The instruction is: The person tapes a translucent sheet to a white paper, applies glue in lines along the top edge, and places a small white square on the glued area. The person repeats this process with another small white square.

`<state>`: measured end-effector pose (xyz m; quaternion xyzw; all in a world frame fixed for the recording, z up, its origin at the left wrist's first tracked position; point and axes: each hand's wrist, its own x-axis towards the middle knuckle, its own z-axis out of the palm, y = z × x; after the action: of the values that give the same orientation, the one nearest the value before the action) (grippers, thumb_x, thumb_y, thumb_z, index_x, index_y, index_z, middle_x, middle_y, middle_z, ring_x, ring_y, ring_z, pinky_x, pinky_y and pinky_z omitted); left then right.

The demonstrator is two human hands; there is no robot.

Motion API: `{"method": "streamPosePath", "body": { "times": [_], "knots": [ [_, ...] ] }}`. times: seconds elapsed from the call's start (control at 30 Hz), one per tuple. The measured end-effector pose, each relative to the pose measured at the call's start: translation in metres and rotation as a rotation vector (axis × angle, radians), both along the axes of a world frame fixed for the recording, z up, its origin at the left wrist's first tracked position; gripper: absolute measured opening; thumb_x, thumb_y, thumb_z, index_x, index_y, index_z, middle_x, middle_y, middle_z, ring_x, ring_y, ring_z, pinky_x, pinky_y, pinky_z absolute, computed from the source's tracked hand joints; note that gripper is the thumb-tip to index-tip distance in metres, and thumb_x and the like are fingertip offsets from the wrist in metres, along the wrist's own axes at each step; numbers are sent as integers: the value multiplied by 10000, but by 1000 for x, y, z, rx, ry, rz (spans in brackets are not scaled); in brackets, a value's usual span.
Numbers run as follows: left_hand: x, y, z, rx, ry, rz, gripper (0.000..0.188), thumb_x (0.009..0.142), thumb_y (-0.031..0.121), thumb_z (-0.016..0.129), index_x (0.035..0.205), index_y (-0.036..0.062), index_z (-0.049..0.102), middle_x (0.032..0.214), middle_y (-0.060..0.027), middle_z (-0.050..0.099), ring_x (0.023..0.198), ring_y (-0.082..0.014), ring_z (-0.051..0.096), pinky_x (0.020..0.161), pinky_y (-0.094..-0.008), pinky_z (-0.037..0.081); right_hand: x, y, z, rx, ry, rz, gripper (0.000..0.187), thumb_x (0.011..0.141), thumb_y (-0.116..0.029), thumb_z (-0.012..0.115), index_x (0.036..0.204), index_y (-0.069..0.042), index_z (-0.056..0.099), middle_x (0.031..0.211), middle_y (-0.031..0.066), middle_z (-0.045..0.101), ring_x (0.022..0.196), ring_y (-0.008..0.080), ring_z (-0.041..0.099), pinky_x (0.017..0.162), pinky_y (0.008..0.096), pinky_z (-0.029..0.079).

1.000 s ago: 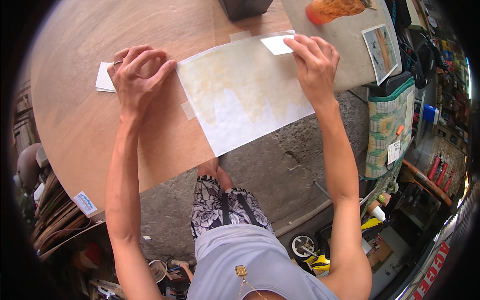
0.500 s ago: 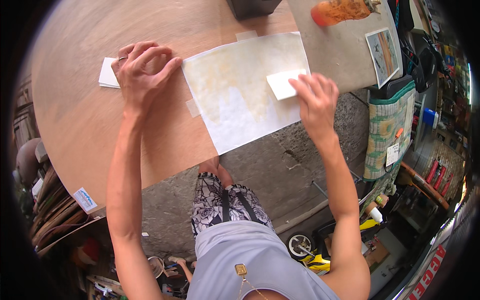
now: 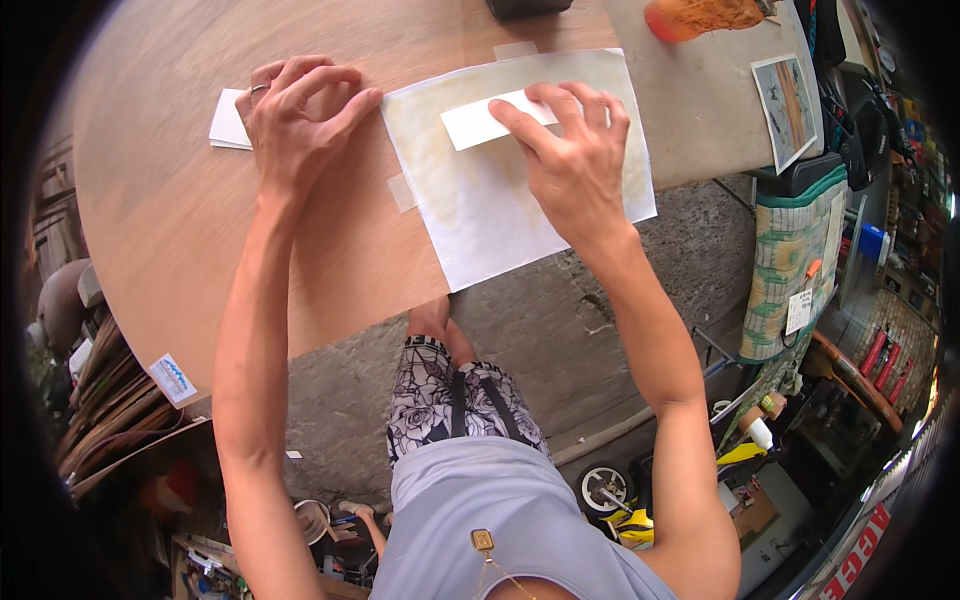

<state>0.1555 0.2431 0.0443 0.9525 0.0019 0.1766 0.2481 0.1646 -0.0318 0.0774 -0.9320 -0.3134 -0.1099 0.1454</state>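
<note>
A white sheet of paper with faint yellowish patches lies near the front edge of the wooden board, with pale tape at its top and left edges. Over its upper part, my right hand grips a small white rectangular card between thumb and fingers. The card lies against or just above the sheet; I cannot tell which. To the left, my left hand rests on the board with its fingers bent and apart, holding nothing. A small white stack of cards lies partly hidden beside that hand.
The wooden board has a rounded left side. Toward the far right stand an orange-red bottle and a printed picture on a grey tabletop. A dark box sits at the far edge. A patterned cloth hangs at right.
My right hand has moved left and away from me across the sheet with the card. My left hand stays at the card stack. The whole view has shifted slightly.
</note>
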Motion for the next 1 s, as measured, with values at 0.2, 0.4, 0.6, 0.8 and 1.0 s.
{"method": "streamPosePath", "body": {
  "times": [0.2,0.4,0.6,0.8,1.0],
  "knots": [
    [-2,3,-2,-54,-12,-9,228,705,401,831,808,209,764,993,68,694,1140,-200,517,950,-386,294,-66,-26,6,-95,118,-13,418,755,-4,613,1110,-207,698,1141,59,588,1127,269,499,1020,528,287],
    [-3,4,-1,4,-21,12,217,704,405,827,798,220,764,974,71,695,1125,-197,523,929,-368,292,-88,-39,40,-136,216,31,411,757,-28,632,1117,-214,703,1122,52,594,1120,268,505,1015,513,291],
    [-1,5,-6,-13,-54,-7,224,693,409,828,800,223,764,975,67,700,1103,-189,538,924,-369,289,-5,9,4,43,-11,-9,425,774,-51,649,1142,-255,707,1123,45,610,1135,251,498,1016,495,289],
    [-3,5,-4,-15,-35,4,237,684,417,831,806,225,766,981,63,703,1087,-176,545,920,-367,289,12,23,-16,47,-63,8,460,774,-11,626,1151,-263,703,1138,38,611,1127,253,500,1007,504,289],
    [-3,5,-5,10,-46,1,252,681,431,833,806,223,768,984,61,703,1081,-172,545,927,-374,283,15,26,-22,28,-33,15,458,775,4,605,1139,-257,701,1153,41,602,1145,257,493,1009,514,289]
  ]
}}
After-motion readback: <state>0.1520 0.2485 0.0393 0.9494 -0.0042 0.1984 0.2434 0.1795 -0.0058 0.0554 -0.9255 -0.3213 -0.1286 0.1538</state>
